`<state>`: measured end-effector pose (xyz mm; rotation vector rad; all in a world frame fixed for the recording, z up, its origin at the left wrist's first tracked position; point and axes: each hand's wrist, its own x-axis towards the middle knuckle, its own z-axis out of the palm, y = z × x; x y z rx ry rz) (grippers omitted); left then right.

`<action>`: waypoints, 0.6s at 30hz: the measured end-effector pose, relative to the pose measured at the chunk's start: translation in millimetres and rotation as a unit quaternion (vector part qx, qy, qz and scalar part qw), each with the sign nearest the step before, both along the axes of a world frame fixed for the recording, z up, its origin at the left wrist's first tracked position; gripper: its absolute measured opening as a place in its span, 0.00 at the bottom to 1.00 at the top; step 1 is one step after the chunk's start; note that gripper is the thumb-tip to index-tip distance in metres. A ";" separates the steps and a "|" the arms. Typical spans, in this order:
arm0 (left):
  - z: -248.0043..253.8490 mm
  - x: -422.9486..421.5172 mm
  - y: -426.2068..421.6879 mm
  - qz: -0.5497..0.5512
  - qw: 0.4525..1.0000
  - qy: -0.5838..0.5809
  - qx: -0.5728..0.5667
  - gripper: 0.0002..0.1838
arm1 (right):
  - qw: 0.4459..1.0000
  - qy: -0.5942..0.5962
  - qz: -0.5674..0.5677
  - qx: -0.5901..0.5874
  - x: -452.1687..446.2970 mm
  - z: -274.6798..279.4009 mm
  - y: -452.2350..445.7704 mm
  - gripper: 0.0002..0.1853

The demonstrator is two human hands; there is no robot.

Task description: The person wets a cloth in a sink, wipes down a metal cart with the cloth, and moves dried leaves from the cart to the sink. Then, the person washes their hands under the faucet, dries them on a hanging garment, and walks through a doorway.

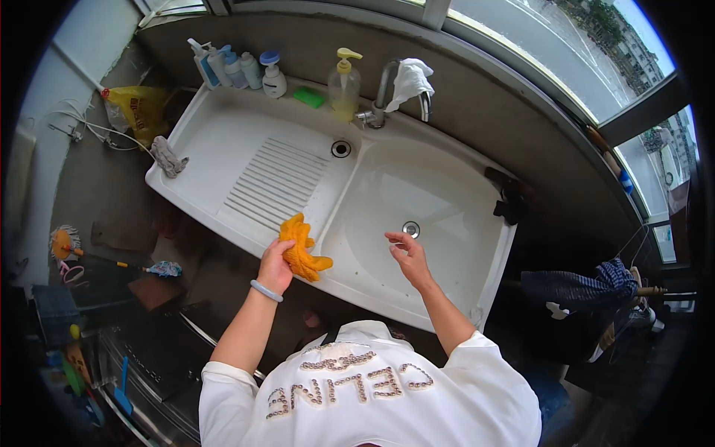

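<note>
Orange cloth [301,249] gripped at the edge of the sink [380,186]

The bunched orange cloth is just left of the frame's centre, over the sink's front rim. The left hand [275,268] grips its left side between thumb and fingers; a pale wristband [267,291] circles that wrist. Right of centre, the right hand [408,257] hovers over the right basin, its fingers parted and loosely bent, near the round drain [410,230].

Left of the basin, above the cloth, lies the ribbed draining area [274,182], with a second drain [340,149] at its upper right. Along the back ledge, toward the top of the frame, stand a row of bottles [273,80], a green sponge [309,97] and a yellow-topped pump bottle [344,93]. Beside these rises the faucet [381,93], a white cloth [409,83] draped over its spout. A grey cloth [169,158] hangs on the sink's left rim, and a yellow bag [139,110] sits in the upper left.
</note>
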<state>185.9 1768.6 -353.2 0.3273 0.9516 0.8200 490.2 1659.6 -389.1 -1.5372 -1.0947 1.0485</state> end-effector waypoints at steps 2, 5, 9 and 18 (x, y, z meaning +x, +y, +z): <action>11.8 -16.5 30.8 -0.027 0.992 0.092 0.087 0.20 | 0.990 -0.025 -0.140 -0.004 61.3 -21.7 -0.3 0.16; 15.5 -35.5 71.0 -0.044 0.930 0.312 0.191 0.25 | 0.927 -0.123 -0.355 0.022 158.2 -31.8 -2.3 0.17; -73.6 -98.2 104.5 -0.142 0.659 0.643 0.364 0.39 | 0.755 -0.460 -0.466 -0.026 275.3 -34.4 -12.4 0.22; -82.3 -67.6 28.8 -0.434 0.569 0.680 0.160 0.54 | 0.727 -0.487 -0.350 -0.334 328.5 -26.6 -28.2 0.19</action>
